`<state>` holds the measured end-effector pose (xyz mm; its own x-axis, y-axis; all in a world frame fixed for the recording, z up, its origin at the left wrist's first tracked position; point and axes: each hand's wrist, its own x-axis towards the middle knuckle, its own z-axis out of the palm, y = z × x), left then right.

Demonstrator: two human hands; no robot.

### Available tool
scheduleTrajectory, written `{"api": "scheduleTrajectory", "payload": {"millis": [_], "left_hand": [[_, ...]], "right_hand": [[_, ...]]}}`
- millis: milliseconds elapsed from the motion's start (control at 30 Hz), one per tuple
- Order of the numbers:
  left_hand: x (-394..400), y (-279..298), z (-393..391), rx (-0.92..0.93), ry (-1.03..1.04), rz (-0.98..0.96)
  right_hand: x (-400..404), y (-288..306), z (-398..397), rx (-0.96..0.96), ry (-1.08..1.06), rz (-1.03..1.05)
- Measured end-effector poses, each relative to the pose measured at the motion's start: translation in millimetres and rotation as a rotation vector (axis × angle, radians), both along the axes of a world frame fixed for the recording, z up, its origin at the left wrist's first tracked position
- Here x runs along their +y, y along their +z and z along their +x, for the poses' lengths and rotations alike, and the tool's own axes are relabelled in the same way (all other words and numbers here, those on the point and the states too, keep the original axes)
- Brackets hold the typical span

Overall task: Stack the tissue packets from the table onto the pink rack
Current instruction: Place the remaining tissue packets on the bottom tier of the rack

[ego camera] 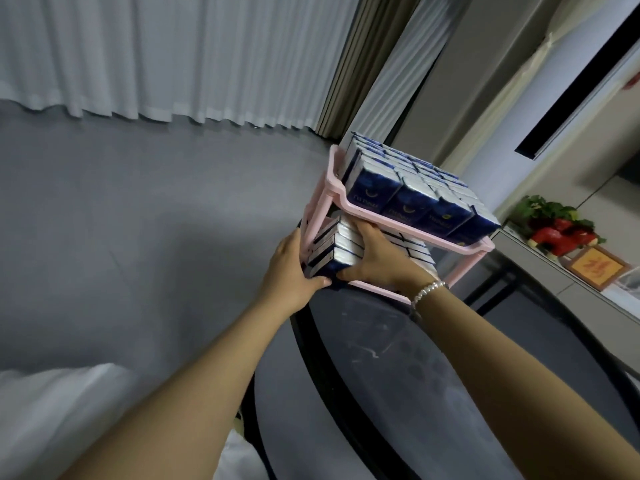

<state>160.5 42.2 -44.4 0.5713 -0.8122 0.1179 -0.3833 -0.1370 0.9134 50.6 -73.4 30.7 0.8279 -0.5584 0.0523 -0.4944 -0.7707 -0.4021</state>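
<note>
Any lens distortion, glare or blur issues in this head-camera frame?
Head view: strong wide-angle tilt and curving, table edge bowed; dim, even light; faint reflections on the tabletop; hands and tissue packets on the pink rack slightly soft.

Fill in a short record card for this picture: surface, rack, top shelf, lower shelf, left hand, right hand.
surface: dark round table
rack: pink rack, two shelves, standing on the table
top shelf: full of blue tissue packets
lower shelf: stack of packets at the near end
left hand: grips the stack's left side
right hand: holds the stack's right side, bracelet on wrist
</note>
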Motion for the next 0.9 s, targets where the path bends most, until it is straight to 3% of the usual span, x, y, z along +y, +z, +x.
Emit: {"api": "scheduleTrajectory", "payload": {"millis": [433,900], "left_hand": [[-34.6,-7.2,-2.4,0.097,0.185,-0.121],[-42.9,-4.9,-5.0,0.104,0.293,-0.148]], "right_hand": [[-49.0,-7.2,33.6,0.099,-0.079,0.223],[-71.9,-18.2,68.5,0.145,-0.208,0.198]]}}
